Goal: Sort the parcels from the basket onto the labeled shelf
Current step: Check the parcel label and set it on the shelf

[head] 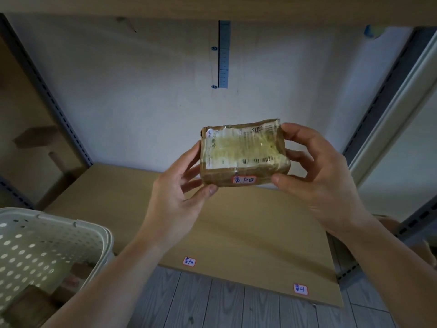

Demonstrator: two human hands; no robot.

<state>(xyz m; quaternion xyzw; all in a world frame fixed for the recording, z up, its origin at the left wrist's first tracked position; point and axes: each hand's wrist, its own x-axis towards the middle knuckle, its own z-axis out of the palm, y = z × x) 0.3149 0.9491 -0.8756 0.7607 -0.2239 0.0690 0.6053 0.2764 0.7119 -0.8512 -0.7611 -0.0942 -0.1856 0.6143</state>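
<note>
A small brown cardboard parcel [243,152], wrapped in clear tape with a worn shipping label, is held up above the shelf board [248,233]. A small handwritten sticker [244,179] sits on its lower edge. My left hand [179,192] grips its left side and my right hand [316,176] grips its right side. Two handwritten stickers sit on the shelf's front edge, one at the middle [189,261] and one at the right [300,289]. The white perforated basket [52,235] stands at the lower left with more brown parcels [30,306] inside.
Grey slotted metal uprights [47,91] frame the shelf on both sides. A blue measuring strip [223,54] hangs on the pale back wall. Grey wood-look floor [236,304] lies below the shelf's front edge. Another shelf board spans the top.
</note>
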